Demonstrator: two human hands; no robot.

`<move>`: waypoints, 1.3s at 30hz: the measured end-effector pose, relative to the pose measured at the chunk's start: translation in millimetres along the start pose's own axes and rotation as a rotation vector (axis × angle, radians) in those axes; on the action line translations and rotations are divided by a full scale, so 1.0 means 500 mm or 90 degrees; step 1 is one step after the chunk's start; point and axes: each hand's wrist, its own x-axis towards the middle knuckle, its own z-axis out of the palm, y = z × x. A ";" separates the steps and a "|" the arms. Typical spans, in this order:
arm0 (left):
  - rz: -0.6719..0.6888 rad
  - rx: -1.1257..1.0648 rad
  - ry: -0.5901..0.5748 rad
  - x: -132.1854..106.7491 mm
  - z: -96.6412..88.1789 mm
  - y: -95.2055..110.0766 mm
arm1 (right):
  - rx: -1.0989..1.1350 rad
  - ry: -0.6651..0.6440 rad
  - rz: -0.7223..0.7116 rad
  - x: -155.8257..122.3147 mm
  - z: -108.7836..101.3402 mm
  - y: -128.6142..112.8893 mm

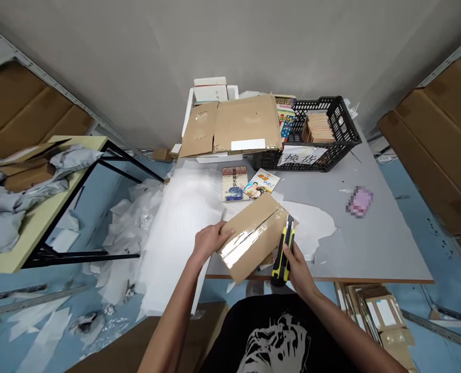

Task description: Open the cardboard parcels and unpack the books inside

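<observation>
Your left hand point(209, 241) grips, fingers closed, the left end of one taped cardboard parcel point(254, 234) above the front of the bench point(374, 248); one black-and-yellow utility knife point(280, 255), beside the parcel's right end, sits in the fingers of your right hand point(299, 268).

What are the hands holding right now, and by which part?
The left hand holds the cardboard box at its left end; the right hand holds the yellow-and-black cutter knife by its handle.
</observation>
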 end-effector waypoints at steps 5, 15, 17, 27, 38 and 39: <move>-0.016 -0.140 0.033 -0.038 0.013 0.066 | -0.152 -0.061 -0.114 0.074 -0.026 -0.107; -0.039 -0.334 0.028 -0.013 0.165 0.262 | -0.423 -0.064 -0.175 0.223 -0.163 -0.249; -0.023 -0.362 0.041 0.007 0.197 0.287 | -0.519 -0.015 -0.193 0.238 -0.192 -0.254; 0.076 -0.567 0.263 0.138 0.217 0.395 | -0.869 -0.046 -0.165 0.211 -0.156 -0.283; 0.048 -0.593 0.262 0.134 0.237 0.396 | -1.121 -0.046 -0.252 0.237 -0.078 -0.304; 0.049 -0.594 0.262 0.135 0.236 0.396 | -1.141 -0.043 -0.245 0.236 -0.074 -0.304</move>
